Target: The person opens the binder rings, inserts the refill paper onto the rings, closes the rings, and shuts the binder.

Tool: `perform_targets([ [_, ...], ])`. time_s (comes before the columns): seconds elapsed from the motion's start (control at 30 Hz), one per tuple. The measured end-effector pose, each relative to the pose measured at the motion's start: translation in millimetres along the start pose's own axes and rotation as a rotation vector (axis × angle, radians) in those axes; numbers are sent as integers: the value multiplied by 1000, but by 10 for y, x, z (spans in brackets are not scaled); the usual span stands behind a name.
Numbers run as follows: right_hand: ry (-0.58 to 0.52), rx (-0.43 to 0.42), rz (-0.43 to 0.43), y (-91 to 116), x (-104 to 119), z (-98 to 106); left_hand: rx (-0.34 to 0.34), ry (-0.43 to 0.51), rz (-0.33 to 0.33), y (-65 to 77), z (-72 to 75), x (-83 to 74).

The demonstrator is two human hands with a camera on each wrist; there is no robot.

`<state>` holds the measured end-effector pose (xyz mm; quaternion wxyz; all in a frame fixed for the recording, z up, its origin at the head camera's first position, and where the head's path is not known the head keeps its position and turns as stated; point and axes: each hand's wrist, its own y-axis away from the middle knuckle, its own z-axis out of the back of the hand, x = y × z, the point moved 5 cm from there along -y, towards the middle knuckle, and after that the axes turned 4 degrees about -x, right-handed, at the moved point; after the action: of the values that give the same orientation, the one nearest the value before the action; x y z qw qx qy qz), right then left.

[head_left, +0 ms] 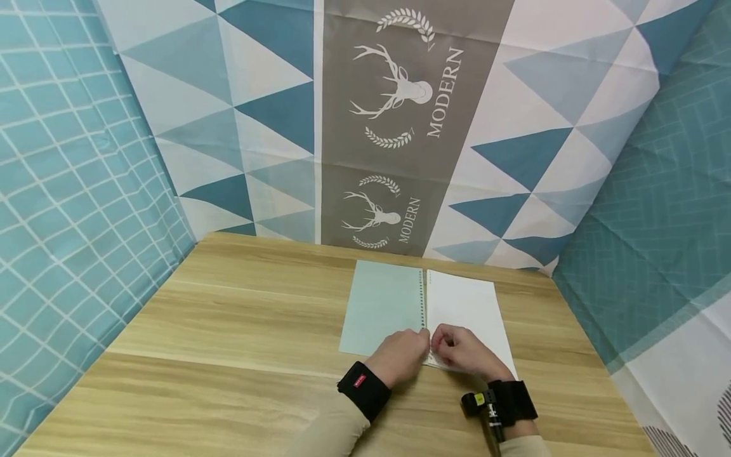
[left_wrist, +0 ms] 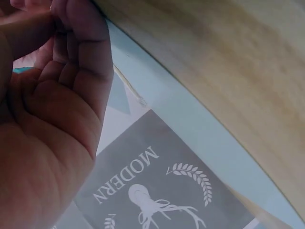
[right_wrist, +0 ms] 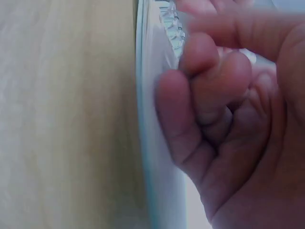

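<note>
A ring-bound notebook (head_left: 384,298) lies open, its pale green cover to the left and white pages (head_left: 465,304) to the right. Clear binding rings (right_wrist: 174,28) run down the middle. At the near end of this spine, my left hand (head_left: 400,355) pinches the binding from the left with thumb and curled fingers. Opposite it, my right hand (head_left: 465,349) has its fingers curled at the rings on the page side, thumb close against them. Both sets of fingertips partly hide the spot they grip. In the right wrist view the thumb is blurred.
The notebook lies toward the back right of a wooden table (head_left: 228,317). Patterned cloth (head_left: 274,127) with triangles and deer prints hangs behind it. Blue gridded cloth (head_left: 74,190) stands along the left side, and teal cloth (head_left: 645,209) along the right.
</note>
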<state>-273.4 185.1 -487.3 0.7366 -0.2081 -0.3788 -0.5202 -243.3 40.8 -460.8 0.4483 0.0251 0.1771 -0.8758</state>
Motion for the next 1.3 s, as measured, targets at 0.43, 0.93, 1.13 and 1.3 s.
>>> perform_targets([
  [0.43,-7,-71,-55,-113,46,-42,-25,20,31,-10,-1,53],
  [0.93,-126,-52,-183,-126,-51,-23,89,129,65,-25,-30,75],
  [1.13,-193,-26,-177,-145,-88,-33,155,243,99,-20,-39,130],
  [1.3,-205,-12,-186,-151,-95,-30,165,263,85,-2,15,113],
])
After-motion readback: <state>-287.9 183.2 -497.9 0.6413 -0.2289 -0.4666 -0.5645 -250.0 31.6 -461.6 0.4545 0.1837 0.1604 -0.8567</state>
